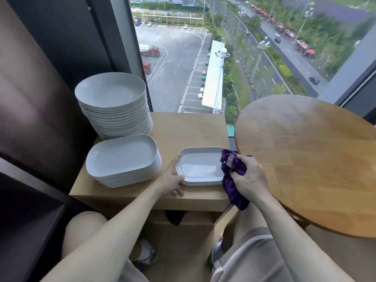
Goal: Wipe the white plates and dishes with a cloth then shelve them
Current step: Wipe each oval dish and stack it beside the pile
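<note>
A white rectangular dish [200,166] lies on top of one or two like it, on the small wooden cabinet top [189,131]. My left hand [172,180] holds its left rim, index finger stretched along the edge and thumb at the near corner. My right hand [249,176] grips a bunched purple cloth [234,180] at the dish's right edge. To the left stand a stack of white rectangular dishes [122,159] and, behind it, a tall stack of round white plates [114,102].
A round wooden table [309,159] stands close on the right. A large window behind looks down on a street. Dark curtain and dark shelving are on the left. My knees and feet are below the cabinet.
</note>
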Action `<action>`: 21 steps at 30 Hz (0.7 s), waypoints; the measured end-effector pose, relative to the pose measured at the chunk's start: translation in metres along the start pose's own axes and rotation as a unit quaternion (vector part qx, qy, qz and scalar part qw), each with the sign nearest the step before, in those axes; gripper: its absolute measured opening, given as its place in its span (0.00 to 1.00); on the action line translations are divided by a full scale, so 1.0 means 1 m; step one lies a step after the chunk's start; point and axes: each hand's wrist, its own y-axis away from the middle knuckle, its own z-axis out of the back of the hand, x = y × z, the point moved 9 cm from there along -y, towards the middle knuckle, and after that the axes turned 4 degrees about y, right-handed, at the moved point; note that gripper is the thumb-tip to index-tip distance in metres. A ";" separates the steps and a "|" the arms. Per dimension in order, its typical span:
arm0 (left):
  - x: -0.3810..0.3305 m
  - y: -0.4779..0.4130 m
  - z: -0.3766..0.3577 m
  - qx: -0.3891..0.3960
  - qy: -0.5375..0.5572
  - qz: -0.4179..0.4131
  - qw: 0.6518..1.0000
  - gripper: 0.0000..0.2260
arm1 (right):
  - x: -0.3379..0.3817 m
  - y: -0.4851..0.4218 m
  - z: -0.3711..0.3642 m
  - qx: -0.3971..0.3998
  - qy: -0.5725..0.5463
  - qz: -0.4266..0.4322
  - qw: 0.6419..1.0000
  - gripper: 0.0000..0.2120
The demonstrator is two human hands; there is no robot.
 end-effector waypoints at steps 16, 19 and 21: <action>0.016 -0.009 0.001 0.015 0.044 0.001 0.999 0.40 | 0.069 -0.056 -0.067 0.095 0.316 0.037 0.943 0.18; 0.017 -0.009 0.001 0.026 0.068 -0.011 0.997 0.40 | 0.086 -0.056 -0.081 0.099 0.325 0.065 0.938 0.17; 0.017 -0.009 0.001 0.028 0.076 -0.016 0.997 0.39 | 0.101 -0.054 -0.091 0.103 0.333 0.097 0.932 0.17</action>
